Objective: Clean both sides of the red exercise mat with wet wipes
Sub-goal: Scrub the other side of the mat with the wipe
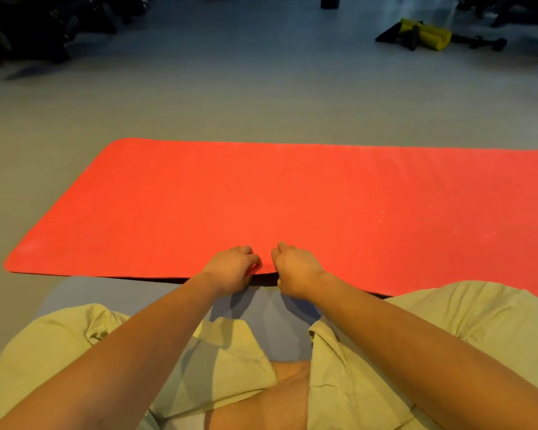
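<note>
Smooth grey floor point(230, 88) of a dim room, with dark gear point(28, 32) at far left and a yellow roll point(426, 34) with black parts at far right. The red exercise mat point(261, 197) lies flat across the floor: matte, finely grained, rounded corners, dark underside. The 2 hands, left hand point(232, 268) and right hand point(295, 271), sit side by side, fingers curled around its near edge. Creased pale-green shorts point(59, 352) rest on a blue pad point(277, 315).

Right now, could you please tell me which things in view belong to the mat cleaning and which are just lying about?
Job: red exercise mat; left hand and right hand, both gripping its near edge. No wet wipes show.
Lying about: yellow and black equipment, far right; dark gear, far left; blue mat in the foreground.
</note>
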`<action>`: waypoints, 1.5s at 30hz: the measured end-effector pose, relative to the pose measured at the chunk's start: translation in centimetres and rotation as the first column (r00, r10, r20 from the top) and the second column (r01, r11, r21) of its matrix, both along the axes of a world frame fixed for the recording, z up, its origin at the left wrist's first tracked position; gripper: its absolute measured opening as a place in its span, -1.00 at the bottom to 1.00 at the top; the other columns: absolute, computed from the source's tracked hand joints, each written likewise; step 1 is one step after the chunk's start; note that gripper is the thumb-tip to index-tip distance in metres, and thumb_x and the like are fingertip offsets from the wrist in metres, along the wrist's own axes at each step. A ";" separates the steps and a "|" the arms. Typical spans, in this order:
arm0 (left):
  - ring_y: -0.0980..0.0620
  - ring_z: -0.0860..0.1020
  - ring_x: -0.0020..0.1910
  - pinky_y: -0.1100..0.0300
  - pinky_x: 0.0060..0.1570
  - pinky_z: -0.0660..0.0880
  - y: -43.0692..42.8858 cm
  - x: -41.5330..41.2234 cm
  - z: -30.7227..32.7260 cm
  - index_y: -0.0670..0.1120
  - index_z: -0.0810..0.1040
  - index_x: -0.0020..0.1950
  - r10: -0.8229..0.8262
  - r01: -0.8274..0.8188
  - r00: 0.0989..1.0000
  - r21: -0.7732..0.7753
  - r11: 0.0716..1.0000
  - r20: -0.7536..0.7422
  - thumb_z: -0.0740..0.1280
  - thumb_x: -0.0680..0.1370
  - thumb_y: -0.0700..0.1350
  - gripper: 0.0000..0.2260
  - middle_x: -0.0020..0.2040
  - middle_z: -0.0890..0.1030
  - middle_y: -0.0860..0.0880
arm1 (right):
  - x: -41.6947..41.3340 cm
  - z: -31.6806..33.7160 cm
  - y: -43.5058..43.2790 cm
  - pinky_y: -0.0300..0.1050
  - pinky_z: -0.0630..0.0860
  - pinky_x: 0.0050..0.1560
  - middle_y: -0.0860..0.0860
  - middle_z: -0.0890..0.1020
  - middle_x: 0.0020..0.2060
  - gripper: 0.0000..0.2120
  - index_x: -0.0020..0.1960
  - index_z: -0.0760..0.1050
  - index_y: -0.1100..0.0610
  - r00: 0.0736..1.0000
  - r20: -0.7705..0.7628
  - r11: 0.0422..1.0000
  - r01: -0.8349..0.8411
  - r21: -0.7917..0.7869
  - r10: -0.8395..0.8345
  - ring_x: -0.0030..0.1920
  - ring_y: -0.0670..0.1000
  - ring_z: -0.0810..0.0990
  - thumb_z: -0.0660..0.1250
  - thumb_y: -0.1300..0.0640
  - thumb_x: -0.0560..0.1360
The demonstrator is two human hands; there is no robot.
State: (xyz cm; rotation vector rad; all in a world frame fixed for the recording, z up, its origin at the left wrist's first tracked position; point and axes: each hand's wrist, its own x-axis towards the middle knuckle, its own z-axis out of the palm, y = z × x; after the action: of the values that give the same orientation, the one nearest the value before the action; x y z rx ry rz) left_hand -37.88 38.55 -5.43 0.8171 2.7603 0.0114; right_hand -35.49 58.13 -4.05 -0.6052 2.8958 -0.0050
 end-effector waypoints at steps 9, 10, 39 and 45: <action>-0.13 0.47 0.21 -0.01 -0.22 0.40 0.5 0.9 2.5 -0.05 0.52 0.24 -0.053 0.015 0.988 -0.246 0.969 -0.146 0.35 0.54 -0.27 -0.71 0.20 0.45 -0.08 | 1.7 0.6 1.1 -0.02 0.42 -0.13 0.17 0.48 0.18 -0.69 0.23 0.47 0.23 0.983 0.097 0.972 0.135 0.193 -0.156 0.13 0.18 0.57 0.34 0.31 0.49; -0.13 0.47 0.22 -0.01 -0.21 0.42 0.7 0.8 3.0 -0.05 0.53 0.25 -0.059 0.017 0.987 -0.260 0.966 -0.152 0.35 0.54 -0.29 -0.70 0.21 0.45 -0.08 | 1.9 0.5 0.8 -0.02 0.41 -0.14 0.17 0.49 0.17 -0.70 0.21 0.48 0.22 0.984 0.084 0.973 0.137 0.185 -0.154 0.12 0.18 0.57 0.33 0.33 0.48; -0.12 0.57 0.07 0.11 0.02 0.53 -7.2 -3.6 1.3 0.04 0.62 0.01 0.255 -0.238 0.945 -0.105 0.966 0.203 0.56 0.39 0.11 -0.71 0.13 0.49 -0.06 | -1.4 -3.9 -4.3 0.02 0.45 -0.14 0.05 0.47 -0.04 -0.66 0.02 0.58 0.11 0.993 0.033 0.966 -0.107 -0.235 0.117 -0.06 0.09 0.50 0.27 -0.17 0.56; -0.16 0.52 0.26 0.03 0.19 0.50 -5.4 -7.2 -0.6 0.03 0.53 0.36 0.281 -0.284 0.937 -0.020 0.959 0.205 0.65 0.37 -0.01 -0.40 0.29 0.43 -0.10 | -2.2 -4.9 -6.1 0.05 0.50 -0.15 0.02 0.59 -0.05 -0.87 0.06 0.56 0.04 0.991 0.008 0.910 -0.123 -0.397 0.137 -0.04 0.14 0.56 0.24 0.15 0.59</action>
State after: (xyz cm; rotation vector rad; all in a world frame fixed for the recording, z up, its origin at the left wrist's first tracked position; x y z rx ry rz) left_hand -45.06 33.13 -5.99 0.3882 2.6542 0.1556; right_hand -37.64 52.03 -8.98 -0.8516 2.8257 -0.5908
